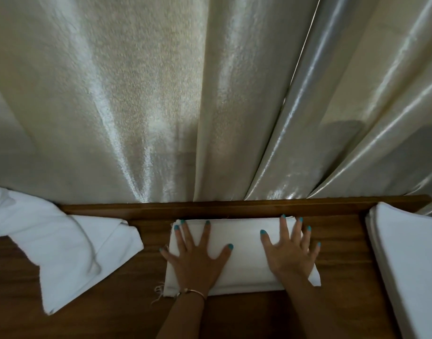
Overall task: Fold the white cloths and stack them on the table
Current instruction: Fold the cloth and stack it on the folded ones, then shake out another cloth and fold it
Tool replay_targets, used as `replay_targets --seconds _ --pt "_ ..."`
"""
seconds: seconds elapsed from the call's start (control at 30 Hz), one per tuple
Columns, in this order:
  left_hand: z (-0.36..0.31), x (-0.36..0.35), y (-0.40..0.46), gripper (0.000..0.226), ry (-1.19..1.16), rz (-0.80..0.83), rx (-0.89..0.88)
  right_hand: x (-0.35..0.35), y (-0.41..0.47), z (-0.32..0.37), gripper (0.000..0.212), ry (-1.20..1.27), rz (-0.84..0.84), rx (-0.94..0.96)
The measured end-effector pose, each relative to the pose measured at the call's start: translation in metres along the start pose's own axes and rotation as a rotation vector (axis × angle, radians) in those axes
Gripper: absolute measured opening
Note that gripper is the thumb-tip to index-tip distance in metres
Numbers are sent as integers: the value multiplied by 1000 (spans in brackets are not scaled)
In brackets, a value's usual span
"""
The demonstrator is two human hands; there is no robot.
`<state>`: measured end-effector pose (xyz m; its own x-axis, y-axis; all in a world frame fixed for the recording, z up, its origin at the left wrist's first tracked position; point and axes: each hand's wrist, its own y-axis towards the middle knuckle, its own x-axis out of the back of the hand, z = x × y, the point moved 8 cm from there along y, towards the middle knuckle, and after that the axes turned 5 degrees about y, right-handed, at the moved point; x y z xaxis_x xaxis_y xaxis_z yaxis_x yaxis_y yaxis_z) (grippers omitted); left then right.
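Note:
A folded white cloth (244, 250) lies flat in the middle of the brown wooden table (342, 255), near its far edge. My left hand (197, 260) rests palm down on the cloth's left half, fingers spread. My right hand (290, 253) presses flat on its right half, fingers spread too. Neither hand grips anything. A loose, unfolded pile of white cloth (63, 248) lies at the left, partly off the frame. At the right edge sits a stack of folded white cloths (410, 260).
Shiny cream curtains (185, 94) hang right behind the table's raised back edge (210, 209). Bare wood shows between the middle cloth and the cloths on either side, and along the near edge.

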<state>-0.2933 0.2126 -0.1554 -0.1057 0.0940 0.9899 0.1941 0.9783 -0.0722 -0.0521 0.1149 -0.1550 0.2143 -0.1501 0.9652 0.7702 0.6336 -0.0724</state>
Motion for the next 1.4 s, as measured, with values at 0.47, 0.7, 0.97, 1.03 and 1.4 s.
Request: replay_targets --seconds 0.47,0.7,0.97,1.03,1.4 --pt "179 72 26 92 -15 -42 357 40 -3 52 90 -39 244 36" --pt "263 82 31 51 118 45 370 53 -86 164 62 71 -94 342" --pt "300 180 51 33 -578 -123 166 42 -208 378 67 28 87 974" --pt "307 223 51 29 -714 -159 176 51 -225 409 69 124 198 951" --pt "234 410 -71 72 -1460 44 -491 270 -296 415 6 1061 -7 905"
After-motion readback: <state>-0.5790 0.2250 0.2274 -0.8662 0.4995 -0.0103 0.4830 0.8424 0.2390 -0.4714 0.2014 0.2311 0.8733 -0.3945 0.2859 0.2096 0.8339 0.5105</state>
